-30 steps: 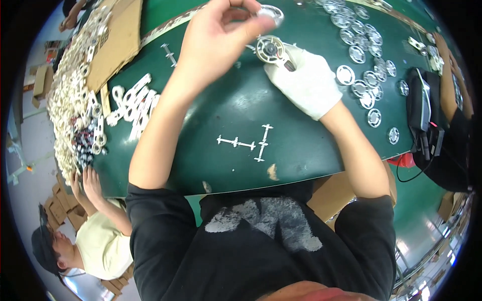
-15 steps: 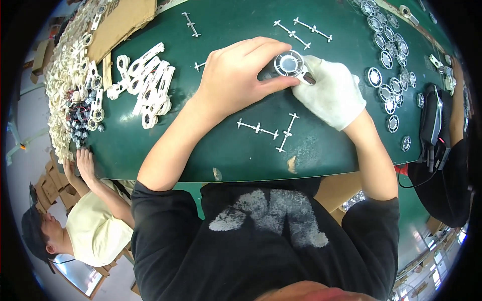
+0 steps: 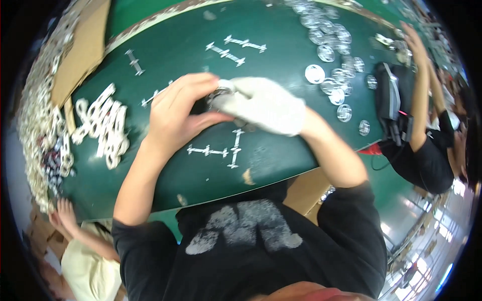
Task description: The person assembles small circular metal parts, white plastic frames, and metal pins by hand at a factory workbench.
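Both my hands meet over the green table around a small white plastic housing with a round grille end, blurred by motion. My bare left hand curls its fingers and thumb about the round end. In a white glove, my right hand is closed on the other side and hides most of the part. Thin silvery cross-barred plastic pieces lie singly around my hands, one of them a cross-barred piece just below. To the left rests a bunch of white long-handled housings.
Clear round grilles are scattered at the right, near a black bag. A heap of white parts and a cardboard sheet fill the left side. Co-workers' hands show at the far left and far right.
My view has swung right, so the table's things appear shifted left and tilted. Both hands still hold the housing; my gloved hand now covers more of it.
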`<state>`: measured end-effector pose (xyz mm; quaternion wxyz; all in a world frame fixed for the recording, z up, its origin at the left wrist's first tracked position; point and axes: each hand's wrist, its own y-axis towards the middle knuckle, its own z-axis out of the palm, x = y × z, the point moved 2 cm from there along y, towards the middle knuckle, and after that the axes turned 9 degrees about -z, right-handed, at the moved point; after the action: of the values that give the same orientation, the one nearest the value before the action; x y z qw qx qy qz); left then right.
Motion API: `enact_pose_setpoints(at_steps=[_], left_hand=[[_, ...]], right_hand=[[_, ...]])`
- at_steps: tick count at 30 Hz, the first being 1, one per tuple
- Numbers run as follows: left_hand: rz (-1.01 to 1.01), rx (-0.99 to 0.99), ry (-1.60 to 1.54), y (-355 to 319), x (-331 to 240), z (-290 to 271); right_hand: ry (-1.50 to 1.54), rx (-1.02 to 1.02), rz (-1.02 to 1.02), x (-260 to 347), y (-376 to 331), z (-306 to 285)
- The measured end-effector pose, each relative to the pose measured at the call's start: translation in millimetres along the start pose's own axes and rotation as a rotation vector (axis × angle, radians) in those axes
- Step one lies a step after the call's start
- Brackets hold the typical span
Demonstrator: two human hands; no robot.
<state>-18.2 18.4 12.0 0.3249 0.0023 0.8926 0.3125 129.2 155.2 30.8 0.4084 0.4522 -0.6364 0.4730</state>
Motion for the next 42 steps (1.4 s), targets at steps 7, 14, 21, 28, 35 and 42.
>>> enact_pose_setpoints(at_steps=[7, 14, 21, 28, 35, 42], left_hand=[[-0.591, 0.164, -0.67, -9.9, -4.1, 15.6], [-0.602, 0.294, -0.514, 20.2, 6.9, 0.6], [-1.083, 0.07, -0.342, 132.8, 105.8, -41.9], [-1.065, -0.082, -0.267, 211.9, 190.0, -0.4], [0.076, -0.145, -0.13, 247.8, -14.3, 141.2], [-0.044, 0.327, 0.109, 306.5, 5.4, 246.2]], right_hand=[[-0.151, -0.163, -0.315, -5.3, -0.3, 9.2], [-0.278, -0.262, -0.159, -9.5, 4.2, 14.3], [-0.072, -0.452, -0.072, -17.5, 12.2, 5.8], [-0.211, -0.375, -0.107, -9.2, 12.5, 13.8], [-0.323, -0.481, -0.291, -27.2, 22.4, 23.1], [-0.251, -0.321, -0.252, -16.6, 16.2, 17.0]])
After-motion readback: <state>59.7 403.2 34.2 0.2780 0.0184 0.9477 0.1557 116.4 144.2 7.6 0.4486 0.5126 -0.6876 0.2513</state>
